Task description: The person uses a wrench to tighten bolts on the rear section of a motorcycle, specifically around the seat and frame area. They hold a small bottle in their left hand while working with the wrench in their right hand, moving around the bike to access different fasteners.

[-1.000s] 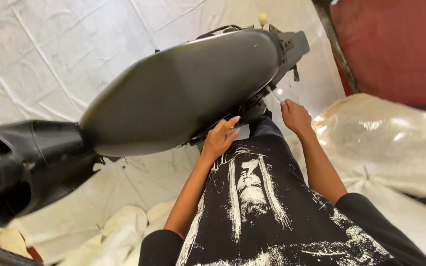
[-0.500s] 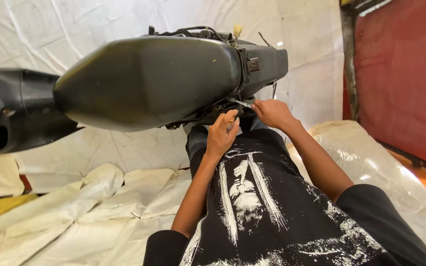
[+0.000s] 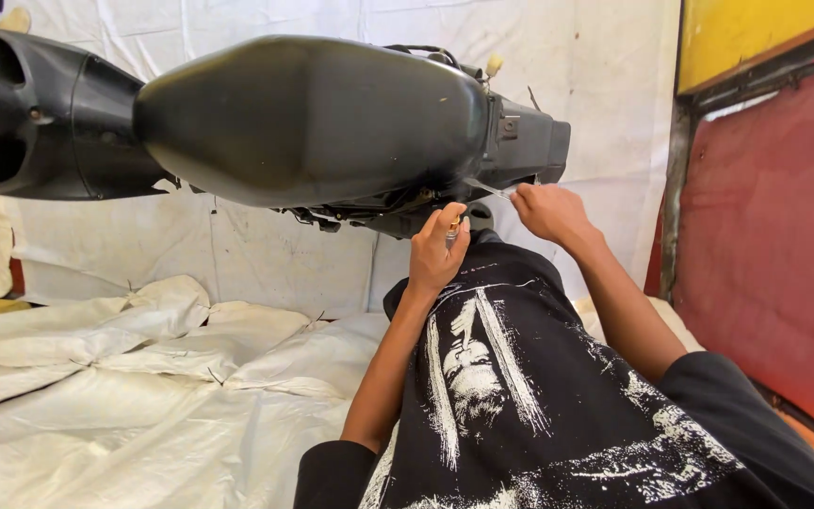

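A black scooter seat (image 3: 303,118) fills the upper middle of the head view, with the black tail panel (image 3: 525,146) behind it. My left hand (image 3: 437,253) is closed around a small tool with a yellowish tip (image 3: 451,226), just under the seat's rear edge. My right hand (image 3: 546,212) pinches a thin metal piece (image 3: 490,188) at the underside of the tail panel. Both forearms reach out over my black printed shirt (image 3: 520,396). The parts under the seat are in shadow.
White woven sheeting (image 3: 115,377) covers the ground and the wall behind. The scooter's black front body (image 3: 30,113) is at the upper left. A dark red panel (image 3: 774,245) with a yellow strip above stands at the right.
The view has shifted so the scooter sits higher and further right. My right hand has drawn in from the far side to the tail panel's underside. My left hand stays under the seat.
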